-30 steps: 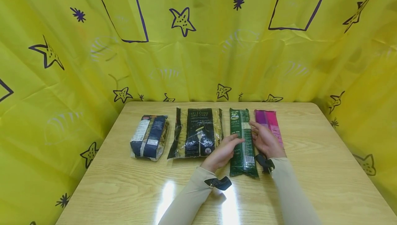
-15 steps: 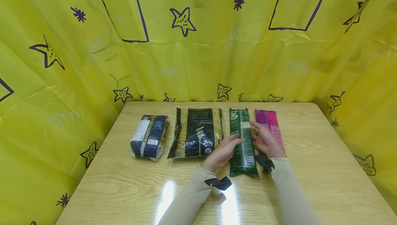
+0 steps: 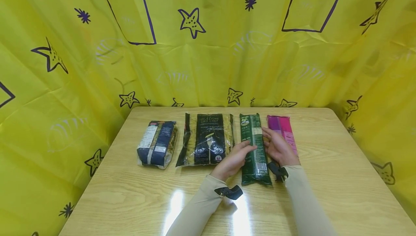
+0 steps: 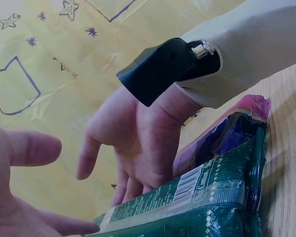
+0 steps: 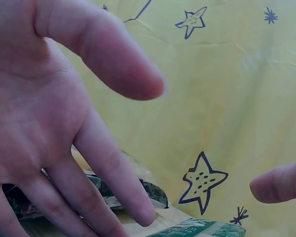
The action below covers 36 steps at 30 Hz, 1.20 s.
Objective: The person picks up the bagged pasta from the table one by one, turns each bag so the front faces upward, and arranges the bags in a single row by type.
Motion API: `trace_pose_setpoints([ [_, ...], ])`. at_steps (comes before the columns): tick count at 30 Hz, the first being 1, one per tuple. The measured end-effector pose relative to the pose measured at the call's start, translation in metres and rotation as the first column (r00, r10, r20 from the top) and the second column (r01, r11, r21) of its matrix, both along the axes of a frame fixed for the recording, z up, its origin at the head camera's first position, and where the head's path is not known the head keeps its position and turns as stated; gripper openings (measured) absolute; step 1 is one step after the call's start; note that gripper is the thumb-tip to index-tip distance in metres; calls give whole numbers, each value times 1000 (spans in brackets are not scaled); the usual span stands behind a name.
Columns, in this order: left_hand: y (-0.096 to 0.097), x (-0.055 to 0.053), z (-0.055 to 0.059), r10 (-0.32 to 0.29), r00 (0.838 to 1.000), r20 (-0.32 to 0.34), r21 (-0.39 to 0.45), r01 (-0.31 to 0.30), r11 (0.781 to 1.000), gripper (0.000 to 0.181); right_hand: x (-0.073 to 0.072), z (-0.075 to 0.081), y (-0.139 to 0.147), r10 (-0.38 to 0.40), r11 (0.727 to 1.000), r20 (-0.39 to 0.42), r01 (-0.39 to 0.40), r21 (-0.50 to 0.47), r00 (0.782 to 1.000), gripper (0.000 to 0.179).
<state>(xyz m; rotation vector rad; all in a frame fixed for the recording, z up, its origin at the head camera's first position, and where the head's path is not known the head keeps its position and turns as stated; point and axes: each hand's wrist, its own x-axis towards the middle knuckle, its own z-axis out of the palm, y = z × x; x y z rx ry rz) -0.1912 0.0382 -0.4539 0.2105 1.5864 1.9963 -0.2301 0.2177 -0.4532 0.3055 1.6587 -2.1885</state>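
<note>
A long, flat green plastic packet (image 3: pixel 256 171) with a barcode lies lengthwise on the wooden table, between the two hands. On its left side is the left hand (image 3: pixel 231 162), fingers extended, with fingertips overlapping the packet's edge. The right hand (image 3: pixel 279 148) stands along the opposite side, thumb raised and fingers fairly straight at the upper edge. In the left wrist view the right hand (image 4: pixel 143 138) reaches down beside the green packet (image 4: pixel 187 207). Most of this packet is out of the right wrist view, where the left hand (image 5: pixel 44 113) shows its spread fingers.
Left of the green packet lies a large black penne bag (image 3: pixel 209 145), then a smaller navy packet (image 3: pixel 157 144) with a white label. A pink and purple packet (image 3: pixel 287 124) is partly hidden behind the right hand. Yellow patterned curtain (image 3: pixel 208 66) surrounds the table (image 3: pixel 130 200).
The green packet has turned very slightly, its top end shifting left and its bottom end right. Both hands look nearly unmoved.
</note>
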Motion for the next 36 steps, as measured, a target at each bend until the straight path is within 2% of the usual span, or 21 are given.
trace_pose_setpoints([
  [12, -1, 2, 0, 7, 1000, -1, -7, -7, 1000, 63, 0, -2, 0, 39, 995, 32, -36, -98, 999, 58],
  [20, -1, 0, -1, -8, 1000, -11, -22, 8, 1000, 62, 0, -2, 1, 26, 994, 35, -22, -110, 999, 65],
  [26, -1, 0, -1, -7, 1000, -11, -37, 7, 999, 68, 1, -3, 2, 29, 996, -2, -29, -83, 1000, 63],
  [31, -1, 0, -1, -11, 1000, -18, -30, 11, 999, 63, 1, -4, 5, 50, 997, -27, -51, -65, 998, 63],
  [36, 0, 0, -2, -4, 1000, -22, -37, 3, 999, 63, 0, -2, 6, 39, 996, -6, -40, -82, 999, 66],
])
